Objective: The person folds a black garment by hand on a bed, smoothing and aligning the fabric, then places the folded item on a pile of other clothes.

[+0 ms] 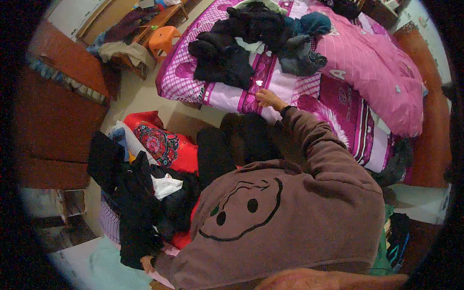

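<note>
My right hand (pixel 269 98) is over the near edge of a pink and white patterned bed sheet (pixel 224 95), its fingers curled in and nothing visible in them. Beyond it on the bed lies a heap of black clothes (pixel 224 50), with a grey rolled garment (pixel 301 59) and a teal one (pixel 315 23) beside it. At lower left my left hand (pixel 146 264) touches the bottom end of a long black garment (pixel 136 217); its fingers are partly hidden, so the grip is unclear. A white piece of cloth or paper (pixel 167 186) rests on the black fabric.
A red cloth with a flower pattern (pixel 163 145) lies at left by my legs. An orange plastic stool (pixel 163 40) stands beyond, near a chair draped with a beige garment (pixel 127 54). A pink quilt (pixel 373 69) is bunched on the bed's right. Wooden cabinets (pixel 61 123) stand at left.
</note>
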The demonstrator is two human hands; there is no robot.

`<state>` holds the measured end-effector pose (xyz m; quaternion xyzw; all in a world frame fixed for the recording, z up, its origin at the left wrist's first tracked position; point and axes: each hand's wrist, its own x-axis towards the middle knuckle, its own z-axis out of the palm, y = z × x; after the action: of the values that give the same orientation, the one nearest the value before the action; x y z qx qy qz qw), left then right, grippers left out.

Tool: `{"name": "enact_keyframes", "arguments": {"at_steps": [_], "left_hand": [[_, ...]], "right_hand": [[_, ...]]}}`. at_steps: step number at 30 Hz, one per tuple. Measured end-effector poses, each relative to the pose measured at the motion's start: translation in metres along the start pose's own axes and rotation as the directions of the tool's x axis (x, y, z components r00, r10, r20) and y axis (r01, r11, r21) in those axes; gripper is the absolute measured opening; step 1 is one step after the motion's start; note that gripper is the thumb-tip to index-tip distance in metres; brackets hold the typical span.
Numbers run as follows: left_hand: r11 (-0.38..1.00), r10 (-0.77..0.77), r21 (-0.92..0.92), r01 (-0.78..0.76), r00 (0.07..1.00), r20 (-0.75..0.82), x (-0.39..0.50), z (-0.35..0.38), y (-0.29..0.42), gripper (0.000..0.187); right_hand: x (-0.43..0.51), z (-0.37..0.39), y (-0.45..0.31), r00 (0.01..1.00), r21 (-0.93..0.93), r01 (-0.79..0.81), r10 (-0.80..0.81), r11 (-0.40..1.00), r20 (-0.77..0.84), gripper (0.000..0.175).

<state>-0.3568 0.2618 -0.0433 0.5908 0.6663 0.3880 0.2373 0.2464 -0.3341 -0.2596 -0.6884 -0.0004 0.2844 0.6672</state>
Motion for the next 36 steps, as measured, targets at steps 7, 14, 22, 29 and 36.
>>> {"name": "enact_keyframes", "arguments": {"at_steps": [7, 14, 22, 29, 36], "left_hand": [[0.859, 0.401, -0.238, -0.453, 0.885, -0.237, -0.028, -0.001, 0.15, 0.035], [0.81, 0.567, -0.546, -0.213, 0.52, 0.639, -0.196, 0.177, 0.285, 0.021], [0.959, 0.279, -0.282, -0.039, -0.052, 0.959, -0.336, 0.231, 0.247, 0.019], [0.97, 0.228, -0.21, 0.121, -0.164, 0.96, -0.351, 0.267, 0.224, 0.028], [0.974, 0.167, -0.111, 0.199, -0.292, 0.942, -0.396, 0.27, 0.22, 0.034]], "right_hand": [[0.044, 0.004, -0.02, 0.999, 0.235, 0.036, -0.043, 0.971, 0.023, 0.026], [0.065, 0.042, -0.057, 0.979, 0.229, 0.186, -0.16, 0.956, -0.126, 0.052], [0.115, 0.058, -0.069, 0.981, 0.734, 0.025, 0.125, 0.679, -0.149, 0.035], [0.044, 0.011, -0.101, 0.993, 0.64, 0.063, 0.018, 0.766, -0.119, 0.022], [-0.103, -0.067, -0.097, 0.934, 0.26, 0.175, -0.076, 0.95, -0.35, 0.031]]}}
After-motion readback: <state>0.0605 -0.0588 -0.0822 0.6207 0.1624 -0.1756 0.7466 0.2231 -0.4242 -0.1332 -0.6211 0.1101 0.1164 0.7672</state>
